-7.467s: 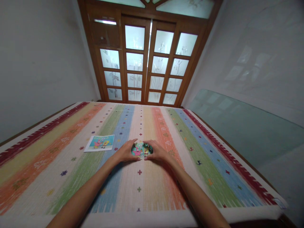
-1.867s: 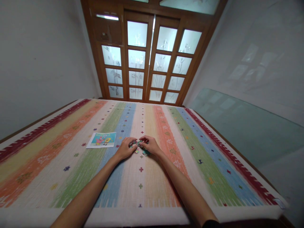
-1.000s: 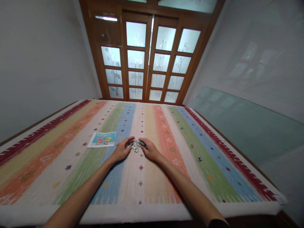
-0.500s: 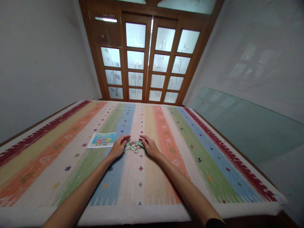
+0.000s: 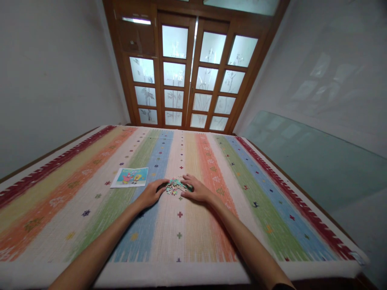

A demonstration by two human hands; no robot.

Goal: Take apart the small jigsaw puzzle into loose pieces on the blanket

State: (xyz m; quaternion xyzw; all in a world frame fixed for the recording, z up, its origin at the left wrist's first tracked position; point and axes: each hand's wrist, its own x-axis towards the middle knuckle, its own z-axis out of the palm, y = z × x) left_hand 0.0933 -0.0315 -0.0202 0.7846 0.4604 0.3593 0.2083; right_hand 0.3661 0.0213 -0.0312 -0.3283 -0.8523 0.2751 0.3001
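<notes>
A small heap of loose jigsaw pieces point(image 5: 173, 187) lies on the striped woven mat point(image 5: 90, 189) in front of me. My left hand point(image 5: 152, 192) rests flat on the mat with its fingers curled against the heap's left side. On the heap's right side, my right hand point(image 5: 197, 190) lies with spread fingers touching the pieces. Neither hand lifts anything. A printed cartoon picture card point(image 5: 130, 177) lies flat to the left of my left hand.
The mat covers a wide low platform with a wooden edge point(image 5: 45, 155). A sheet of greenish glass point(image 5: 302, 161) leans along the right wall. Wooden doors with frosted panes point(image 5: 193, 76) stand at the far end.
The round assembled puzzle seen earlier is now a heap of loose pieces. In the last second my hands spread apart and then closed in on the heap again, and the view shifted slightly.
</notes>
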